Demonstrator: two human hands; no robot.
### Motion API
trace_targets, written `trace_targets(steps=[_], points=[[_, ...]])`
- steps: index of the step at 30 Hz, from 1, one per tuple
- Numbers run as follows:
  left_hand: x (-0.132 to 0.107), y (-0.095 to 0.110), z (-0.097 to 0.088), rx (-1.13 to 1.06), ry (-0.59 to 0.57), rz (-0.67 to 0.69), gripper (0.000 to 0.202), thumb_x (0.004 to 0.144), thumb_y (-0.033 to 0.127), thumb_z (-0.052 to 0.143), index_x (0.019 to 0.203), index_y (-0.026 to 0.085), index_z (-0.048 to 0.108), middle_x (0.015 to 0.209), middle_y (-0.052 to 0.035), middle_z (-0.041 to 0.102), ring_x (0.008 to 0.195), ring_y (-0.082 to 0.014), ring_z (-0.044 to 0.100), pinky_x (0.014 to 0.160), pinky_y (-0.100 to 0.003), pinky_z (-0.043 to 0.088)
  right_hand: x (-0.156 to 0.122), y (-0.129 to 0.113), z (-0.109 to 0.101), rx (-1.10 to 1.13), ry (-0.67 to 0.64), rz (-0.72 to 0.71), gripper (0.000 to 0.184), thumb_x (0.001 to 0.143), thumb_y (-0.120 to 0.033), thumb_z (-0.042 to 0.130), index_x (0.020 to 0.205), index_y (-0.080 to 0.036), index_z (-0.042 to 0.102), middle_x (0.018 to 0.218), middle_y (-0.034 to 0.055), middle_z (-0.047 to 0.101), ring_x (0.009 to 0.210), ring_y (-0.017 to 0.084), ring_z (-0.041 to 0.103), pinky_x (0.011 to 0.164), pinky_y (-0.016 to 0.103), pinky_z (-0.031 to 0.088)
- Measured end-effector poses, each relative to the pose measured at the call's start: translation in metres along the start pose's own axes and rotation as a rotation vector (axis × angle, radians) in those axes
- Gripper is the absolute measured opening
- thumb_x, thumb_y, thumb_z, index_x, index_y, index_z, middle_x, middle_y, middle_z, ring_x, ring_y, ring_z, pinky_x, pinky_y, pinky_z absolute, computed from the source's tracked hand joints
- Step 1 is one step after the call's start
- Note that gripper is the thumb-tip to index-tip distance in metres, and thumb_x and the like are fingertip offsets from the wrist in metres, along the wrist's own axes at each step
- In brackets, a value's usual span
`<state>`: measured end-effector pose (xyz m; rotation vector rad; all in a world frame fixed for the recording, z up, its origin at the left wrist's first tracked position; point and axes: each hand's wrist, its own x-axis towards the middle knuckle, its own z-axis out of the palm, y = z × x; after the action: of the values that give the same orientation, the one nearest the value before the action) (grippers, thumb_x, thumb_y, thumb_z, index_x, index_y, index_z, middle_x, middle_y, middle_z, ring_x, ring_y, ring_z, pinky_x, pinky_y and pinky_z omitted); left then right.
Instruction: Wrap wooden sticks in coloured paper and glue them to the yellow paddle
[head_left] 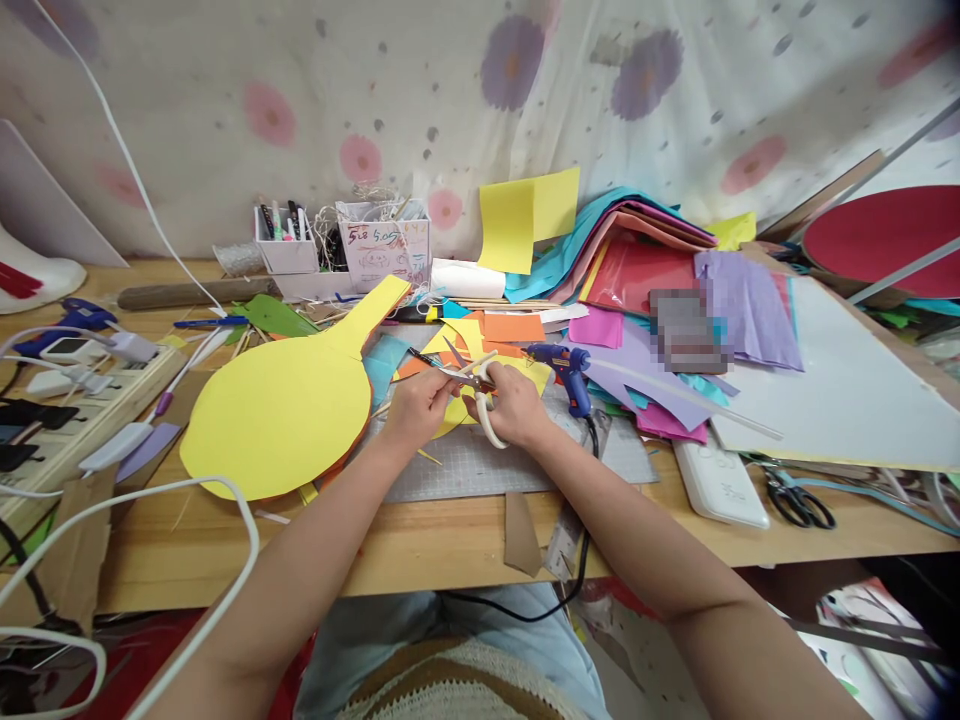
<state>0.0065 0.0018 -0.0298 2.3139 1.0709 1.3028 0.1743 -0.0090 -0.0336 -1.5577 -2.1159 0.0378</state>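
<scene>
My right hand (pixel 511 404) is closed round the white handles of a pair of scissors (pixel 466 378), whose blades are parted and point left. My left hand (pixel 421 398) pinches a small piece of yellow paper (pixel 459 412) at the blades. Both hands hover over a grey cutting mat (pixel 480 466) near the table's front edge. A large yellow paddle-shaped cut-out (pixel 279 412) lies just left of my left hand.
A blue glue gun (pixel 564 366) stands right of my right hand, its black cord running off the table. Coloured paper is heaped at the back right (pixel 645 250). A power strip (pixel 82 400), pen holders (pixel 285 245), black scissors (pixel 796 500) and a white board (pixel 840 390) surround the mat.
</scene>
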Motion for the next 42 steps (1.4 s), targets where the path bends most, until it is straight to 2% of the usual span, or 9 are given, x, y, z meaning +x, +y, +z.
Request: trace_targets(steps=[7,12,18,24,28,36,42], points=[[0.0,-0.001,-0.001,-0.013,-0.033,-0.018,0.019,0.081,0.015,0.043,0.072,0.017,0.059,0.069,-0.0006,0.064,0.065,-0.0105,0.058,0.061,-0.022,0.044,0.001,-0.002,-0.006,0.003,0.021,-0.008,0.02,0.072,-0.039,0.05,0.074,-0.02,0.046,0.077,0.0042,0.058,0.071,0.017,0.05,0.061,0.026,0.031],[0.002,0.0,-0.002,-0.021,-0.026,-0.021,0.02,0.081,0.016,0.044,0.066,0.017,0.057,0.064,0.0009,0.062,0.059,-0.0092,0.056,0.056,-0.02,0.043,-0.001,-0.001,-0.007,-0.069,-0.013,0.039,0.017,0.071,-0.035,0.049,0.069,-0.019,0.049,0.067,0.0036,0.058,0.065,0.016,0.05,0.056,0.026,0.027],[0.003,0.001,-0.005,0.002,-0.031,-0.038,0.021,0.083,0.018,0.044,0.07,0.017,0.06,0.061,0.001,0.061,0.056,-0.009,0.055,0.054,-0.02,0.041,-0.001,0.0,-0.006,-0.121,-0.053,0.034,0.016,0.068,-0.033,0.048,0.062,-0.018,0.051,0.062,0.0038,0.058,0.059,0.015,0.051,0.055,0.026,0.026],[0.0,0.005,-0.002,0.052,0.06,-0.099,0.018,0.083,0.023,0.044,0.081,0.016,0.061,0.067,-0.0012,0.063,0.059,-0.0104,0.057,0.053,-0.02,0.041,0.002,-0.005,-0.005,-0.126,-0.045,0.036,0.019,0.073,-0.036,0.047,0.067,-0.019,0.052,0.065,0.0032,0.06,0.063,0.016,0.053,0.054,0.026,0.024],[-0.002,0.006,-0.001,0.028,0.143,-0.109,0.017,0.083,0.024,0.046,0.08,0.016,0.06,0.068,-0.0009,0.063,0.055,-0.0088,0.054,0.053,-0.02,0.041,0.003,-0.006,-0.005,-0.063,-0.013,0.054,0.023,0.075,-0.042,0.048,0.073,-0.019,0.051,0.07,0.0026,0.061,0.068,0.016,0.054,0.055,0.025,0.025],[-0.001,0.004,-0.001,0.062,0.08,0.009,0.021,0.083,0.02,0.044,0.07,0.017,0.06,0.056,0.0019,0.059,0.052,-0.0085,0.054,0.052,-0.02,0.041,0.001,-0.005,-0.012,-0.024,-0.006,0.024,0.027,0.074,-0.046,0.049,0.076,-0.019,0.046,0.077,0.0039,0.059,0.072,0.017,0.053,0.059,0.025,0.029],[0.0,0.001,-0.002,0.067,0.051,0.035,0.022,0.083,0.019,0.043,0.067,0.017,0.058,0.066,-0.0005,0.064,0.063,-0.0104,0.059,0.059,-0.022,0.044,0.001,-0.008,-0.014,0.001,-0.051,0.04,0.026,0.075,-0.046,0.048,0.075,-0.02,0.046,0.074,0.0024,0.058,0.069,0.016,0.051,0.056,0.025,0.028]])
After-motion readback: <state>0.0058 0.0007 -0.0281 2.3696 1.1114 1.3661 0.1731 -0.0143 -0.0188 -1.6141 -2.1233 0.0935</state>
